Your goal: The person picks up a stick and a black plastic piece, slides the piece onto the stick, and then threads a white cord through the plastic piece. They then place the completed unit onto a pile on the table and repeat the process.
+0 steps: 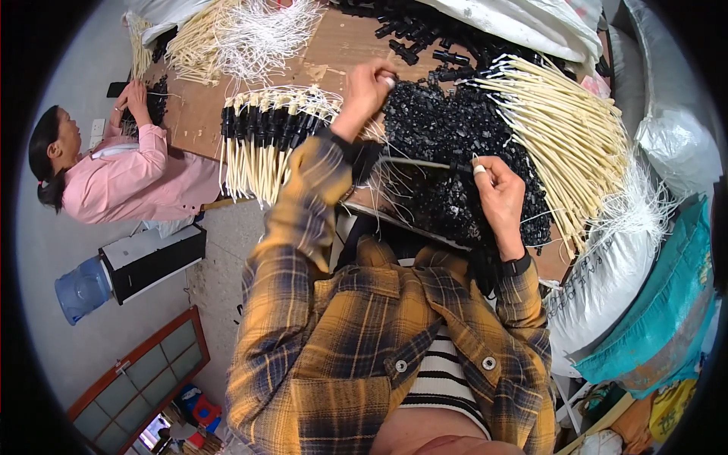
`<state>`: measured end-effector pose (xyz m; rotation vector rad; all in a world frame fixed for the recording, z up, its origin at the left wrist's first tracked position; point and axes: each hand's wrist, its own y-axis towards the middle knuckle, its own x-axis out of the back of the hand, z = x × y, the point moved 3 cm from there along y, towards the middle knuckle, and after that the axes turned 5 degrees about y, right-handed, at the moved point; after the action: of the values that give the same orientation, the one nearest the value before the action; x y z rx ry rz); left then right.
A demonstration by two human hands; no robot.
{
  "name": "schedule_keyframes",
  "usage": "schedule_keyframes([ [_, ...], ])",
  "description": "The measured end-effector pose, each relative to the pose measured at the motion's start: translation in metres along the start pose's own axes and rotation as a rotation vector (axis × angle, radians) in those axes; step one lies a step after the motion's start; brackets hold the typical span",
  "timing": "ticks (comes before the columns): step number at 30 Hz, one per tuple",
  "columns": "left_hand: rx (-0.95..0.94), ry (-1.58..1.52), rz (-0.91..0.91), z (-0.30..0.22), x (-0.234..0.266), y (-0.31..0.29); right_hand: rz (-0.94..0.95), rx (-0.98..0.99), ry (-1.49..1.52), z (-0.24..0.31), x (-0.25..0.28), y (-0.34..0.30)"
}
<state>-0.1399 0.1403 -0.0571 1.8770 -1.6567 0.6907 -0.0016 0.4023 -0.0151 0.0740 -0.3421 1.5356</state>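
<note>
— Black plastic caps (447, 144) lay heaped across the middle of the wooden surface (341, 45). Was that what the hands were working from?

— It looked so. The right hand (497, 193) was closed in a pinch around one cream tube (421, 162), at the end nearest the heap, with a white wrap on one fingertip. The tube ran leftward from that pinch, level over the caps.

— And the left hand (369, 89)?

— Raised farther off, fingers curled shut near the far edge of the heap, also with a taped fingertip. I couldn't tell whether it held a cap or the tube's white string; it was too small to make out.

— Where did the finished pieces sit?

— To the left, a row of capped tubes (262, 140) lay side by side, black ends far, cream tails hanging over the near edge. Uncapped tubes (561, 129) fanned out on the right, their white strings (629, 205) spilling over the sacks (607, 280) there.

— How would one have done that step well?

— My judgement: keep the pinch close to the tube's end so it wouldn't bend, hold it square to the cap, and push straight until it seated. The loose strings were the risk, since they could snag in the heap or get trapped under a cap.

— Anyone else nearby?

— A person in a pink top (129, 178) sat at the far left end of the surface, both of that person's hands on another black pile (155, 102), well apart from this work.
</note>
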Motion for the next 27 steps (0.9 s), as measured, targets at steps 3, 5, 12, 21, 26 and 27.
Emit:
schedule_keyframes([
  [3, -0.363, -0.455, 0.145, -0.075, -0.010, -0.067, -0.032, -0.018, 0.027, -0.006, -0.001, 0.006],
  [5, -0.536, -0.374, 0.089, -0.115, -0.014, -0.110, -0.015, -0.045, 0.050, -0.005, -0.008, 0.009],
  [12, -0.687, -0.103, 0.063, -0.119, -0.020, -0.142, 0.062, 0.068, 0.126, -0.003, -0.015, -0.005],
  [21, -0.149, -0.657, 0.131, -0.095, -0.017, -0.140, -0.213, 0.444, -0.330, 0.006, -0.019, -0.013],
  [26, 0.096, -0.802, 0.290, -0.092, -0.025, -0.137, -0.224, 0.662, -0.449, 0.016, -0.025, -0.020],
  [27, 0.106, -0.769, 0.308, -0.092, -0.026, -0.137, -0.214, 0.683, -0.452, 0.017, -0.025, -0.021],
])
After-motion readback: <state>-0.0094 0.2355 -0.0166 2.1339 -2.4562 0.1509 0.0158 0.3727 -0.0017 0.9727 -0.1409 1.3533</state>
